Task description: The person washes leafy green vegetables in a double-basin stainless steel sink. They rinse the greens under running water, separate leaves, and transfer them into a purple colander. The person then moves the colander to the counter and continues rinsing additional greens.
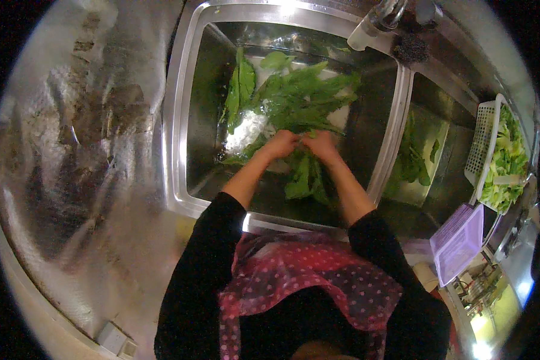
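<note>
My left hand (283, 144) and my right hand (318, 145) meet over a stainless steel sink basin (178, 135), their fingers closed around the stems of a bunch of leafy greens (300, 177). The leaves of this bunch hang down between my forearms. Just beyond my hands, a larger mass of leafy greens (301, 96) lies in the basin and looks wet. Some long leaves (240, 87) rest apart from it on the left. My fingertips and the gripped stems are partly hidden.
A second basin (398, 139) on the right holds a few greens (414, 157). Beyond it stands a white perforated basket (486, 139) of cut lettuce-like leaves (506, 157). A purple plastic basket (459, 243) is nearer. The faucet (364, 33) and a dark scouring pad (411, 48) sit behind.
</note>
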